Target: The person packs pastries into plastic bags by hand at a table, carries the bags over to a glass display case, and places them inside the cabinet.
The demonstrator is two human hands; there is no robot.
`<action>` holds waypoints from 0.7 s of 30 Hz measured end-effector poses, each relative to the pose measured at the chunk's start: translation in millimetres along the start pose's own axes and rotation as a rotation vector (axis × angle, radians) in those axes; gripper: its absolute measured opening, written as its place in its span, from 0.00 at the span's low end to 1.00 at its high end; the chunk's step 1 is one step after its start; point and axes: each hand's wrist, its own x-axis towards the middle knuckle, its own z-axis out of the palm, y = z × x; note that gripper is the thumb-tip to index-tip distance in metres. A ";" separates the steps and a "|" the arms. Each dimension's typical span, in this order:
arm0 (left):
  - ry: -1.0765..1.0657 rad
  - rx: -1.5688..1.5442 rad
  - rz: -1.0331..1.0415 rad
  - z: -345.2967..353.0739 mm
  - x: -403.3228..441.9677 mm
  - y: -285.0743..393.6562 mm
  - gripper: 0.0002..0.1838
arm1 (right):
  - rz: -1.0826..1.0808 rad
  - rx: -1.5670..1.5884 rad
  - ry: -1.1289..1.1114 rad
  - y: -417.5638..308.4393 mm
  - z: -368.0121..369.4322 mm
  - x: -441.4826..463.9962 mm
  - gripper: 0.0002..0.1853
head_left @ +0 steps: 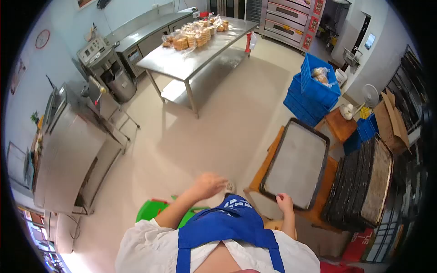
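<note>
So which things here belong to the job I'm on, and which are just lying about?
Probably the job:
- black-rimmed tray, at your right hand
- wooden stand under it
- stacked trays, possibly

Seemingly just lying about:
- cardboard box
- white fan
- blue crates
- bagged bread on the steel table

The table (327,185) is wooden, with bare orange-brown wood showing along both long sides of the tray (298,159) that lies on it. The tray has a raised black rim and a smooth, pale grey inside. Just to its right is a stack of dark trays (355,182); whether all of it rests on the wood cannot be told.
</note>
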 end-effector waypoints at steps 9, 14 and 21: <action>-0.099 0.109 -0.440 -40.6 91.7 -148.5 0.14 | -0.382 -0.008 -0.050 -237.9 -46.3 300.4 0.15; -0.067 0.006 -0.678 -55.4 148.5 -242.3 0.13 | -0.570 0.199 -0.047 -381.8 -36.4 418.3 0.14; 0.029 0.033 -0.373 -91.2 352.0 -416.5 0.13 | -0.514 -0.145 -0.166 -401.9 11.7 562.6 0.15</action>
